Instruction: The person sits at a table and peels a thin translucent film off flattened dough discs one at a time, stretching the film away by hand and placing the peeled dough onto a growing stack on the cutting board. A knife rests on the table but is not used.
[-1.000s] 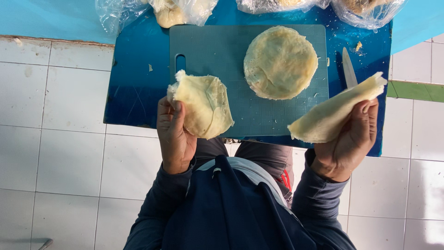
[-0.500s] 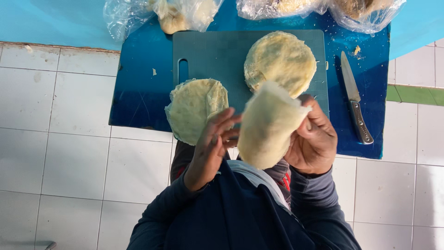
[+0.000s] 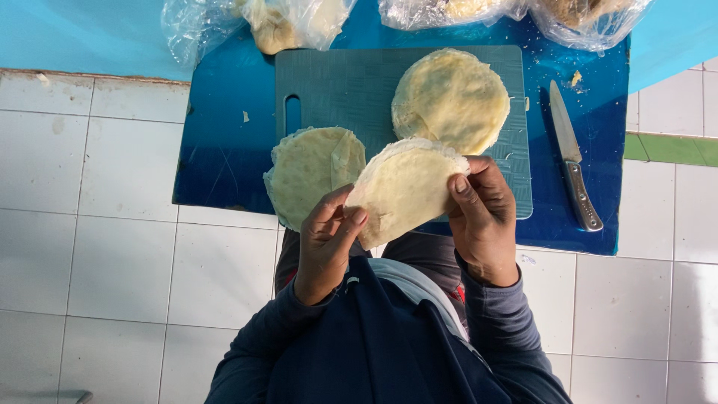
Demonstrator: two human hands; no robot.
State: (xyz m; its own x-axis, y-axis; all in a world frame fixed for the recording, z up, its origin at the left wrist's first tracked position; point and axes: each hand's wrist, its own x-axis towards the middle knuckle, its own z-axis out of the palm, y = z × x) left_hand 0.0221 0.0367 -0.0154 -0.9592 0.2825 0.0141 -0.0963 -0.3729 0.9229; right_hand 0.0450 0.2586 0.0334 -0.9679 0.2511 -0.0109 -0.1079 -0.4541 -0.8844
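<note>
Both hands pinch one flatbread (image 3: 404, 191) above board's (image 3: 336, 86) near edge; left hand (image 3: 327, 243) grip narrow on lower rim; right hand (image 3: 485, 217) grip at upper-right rim.

Held flatbread (image 3: 404, 191): pale cream dough, matt, floury, soft and thin, ragged rough edge.
Near-left flatbread (image 3: 310, 172): same pale dough, dull, faintly mottled, frayed rim.
Far flatbread (image 3: 451, 101): yellowish dough, slight oily sheen, uneven blistered skin.
Cutting board (image 3: 344, 90): grey-green plastic, matt, fine grid texture, speckled with crumbs.
Mat (image 3: 224, 150): deep blue sheet, smooth, glossy, scuffed and scratched at left.
Knife (image 3: 574, 166): bare metal blade, dull shine; metal handle, brushed look.
Bags (image 3: 254, 22): clear thin plastic film, crinkled, shiny.
Floor tiles (image 3: 112, 247): white ceramic, glazed, smudged; grey grout.
Sleeves (image 3: 508, 337): dark blue cloth, matt, soft knit.
</note>
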